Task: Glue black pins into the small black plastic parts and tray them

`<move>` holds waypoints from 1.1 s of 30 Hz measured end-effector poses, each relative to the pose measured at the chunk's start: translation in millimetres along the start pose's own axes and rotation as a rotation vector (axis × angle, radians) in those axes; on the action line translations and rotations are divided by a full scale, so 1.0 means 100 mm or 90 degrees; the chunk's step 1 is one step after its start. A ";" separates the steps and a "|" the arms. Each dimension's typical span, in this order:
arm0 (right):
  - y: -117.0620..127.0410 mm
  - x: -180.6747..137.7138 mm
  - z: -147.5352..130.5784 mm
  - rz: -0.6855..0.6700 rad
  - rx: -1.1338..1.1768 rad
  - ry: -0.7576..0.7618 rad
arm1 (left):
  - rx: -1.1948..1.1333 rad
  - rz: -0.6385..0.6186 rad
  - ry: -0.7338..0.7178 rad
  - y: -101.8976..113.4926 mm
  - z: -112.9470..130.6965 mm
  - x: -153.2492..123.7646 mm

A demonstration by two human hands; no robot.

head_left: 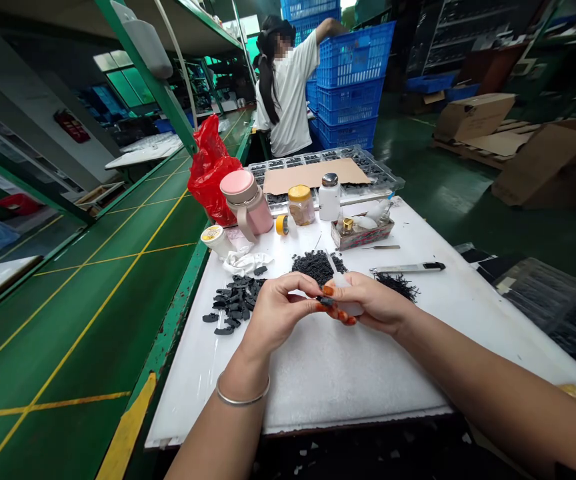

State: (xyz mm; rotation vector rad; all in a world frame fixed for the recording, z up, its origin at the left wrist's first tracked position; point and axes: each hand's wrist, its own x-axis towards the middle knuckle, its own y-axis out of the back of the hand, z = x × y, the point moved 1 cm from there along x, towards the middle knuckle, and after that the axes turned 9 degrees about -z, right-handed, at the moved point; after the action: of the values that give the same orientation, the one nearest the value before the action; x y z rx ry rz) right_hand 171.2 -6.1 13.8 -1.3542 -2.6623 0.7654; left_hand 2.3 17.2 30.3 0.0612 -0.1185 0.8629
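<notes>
left grip [279, 308] on black piece [325, 301]

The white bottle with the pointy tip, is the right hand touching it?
Touching. The head view shows the right hand curled around the white bottle, thumb across its side, with the pointy tip sticking out above.

Two hands [275, 310] [379, 301], one held bottle [340, 279], one mug [260, 212]

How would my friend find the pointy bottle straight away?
Start at the white table, then find the right hand above it. That hand holds a whitish bottle. Unlike the silver-capped bottle standing farther back, it narrows to a long thin tip.
</notes>
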 end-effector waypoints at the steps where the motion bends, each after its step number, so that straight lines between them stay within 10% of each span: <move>1: 0.00 0.00 0.00 -0.008 0.013 -0.007 | 0.010 0.003 0.001 0.00 0.00 0.00; 15: 0.08 -0.07 -0.16 0.230 -0.079 0.175 | 0.195 0.146 0.048 0.28 -0.10 0.04; 26: 0.10 -0.11 -0.19 0.326 -0.388 0.245 | 0.609 0.015 0.086 0.07 -0.33 0.12; 33: 0.05 -0.09 -0.16 0.317 -0.451 0.217 | 0.629 0.024 0.085 0.04 -0.34 0.14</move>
State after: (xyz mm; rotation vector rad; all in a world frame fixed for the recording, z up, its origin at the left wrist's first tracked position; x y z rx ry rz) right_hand 184.4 -4.3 26.6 -2.0983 -2.4087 -0.4463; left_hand 10.7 33.7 -1.2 0.9242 0.4436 0.8921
